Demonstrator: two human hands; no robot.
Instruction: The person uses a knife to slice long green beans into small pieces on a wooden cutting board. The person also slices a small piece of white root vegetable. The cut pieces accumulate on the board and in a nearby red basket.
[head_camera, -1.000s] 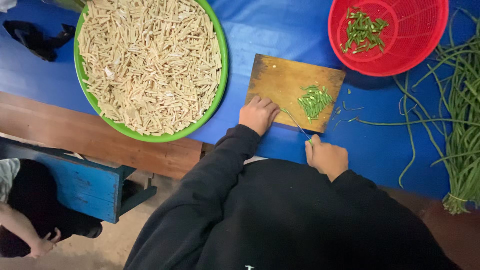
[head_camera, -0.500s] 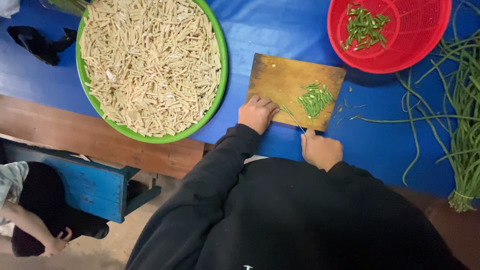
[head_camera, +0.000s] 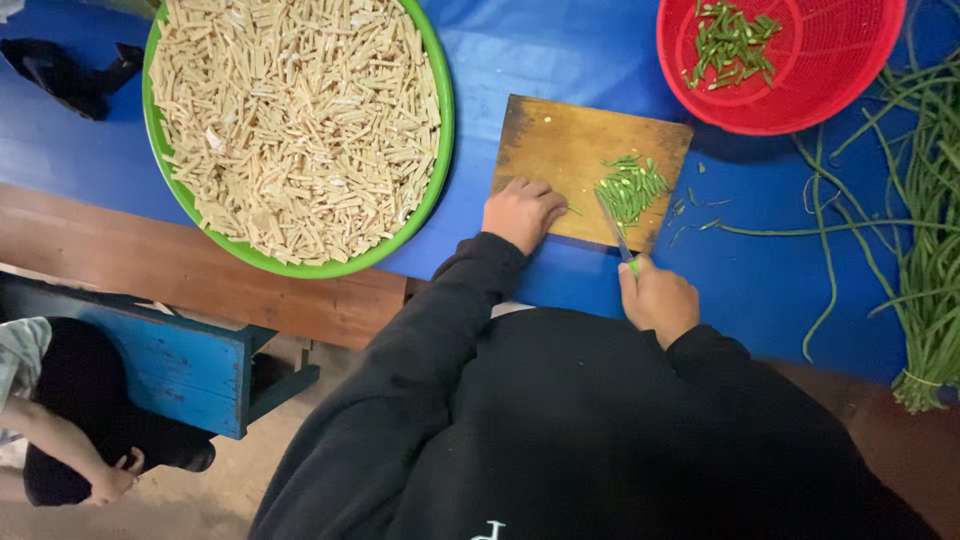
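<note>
A wooden cutting board (head_camera: 560, 150) lies on the blue table cover, with a small heap of chopped green beans (head_camera: 630, 186) near its right side. My left hand (head_camera: 520, 212) rests on the board's front edge, fingers curled, with a bit of green bean showing just right of it. My right hand (head_camera: 657, 298) grips a knife (head_camera: 612, 222) whose blade points up into the chopped pile. Black sleeves cover both my arms.
A large green bowl (head_camera: 437, 110) full of pale cut sticks sits at the left. A red basket (head_camera: 800, 110) with cut beans stands at the top right. Long whole green beans (head_camera: 925, 230) lie along the right edge. Another person's arm (head_camera: 70, 450) shows at the lower left by a blue bench (head_camera: 170, 370).
My right hand has shifted slightly, and the knife blade now lies against the chopped pile. The camera view has moved a little. My left hand stays on the board.
</note>
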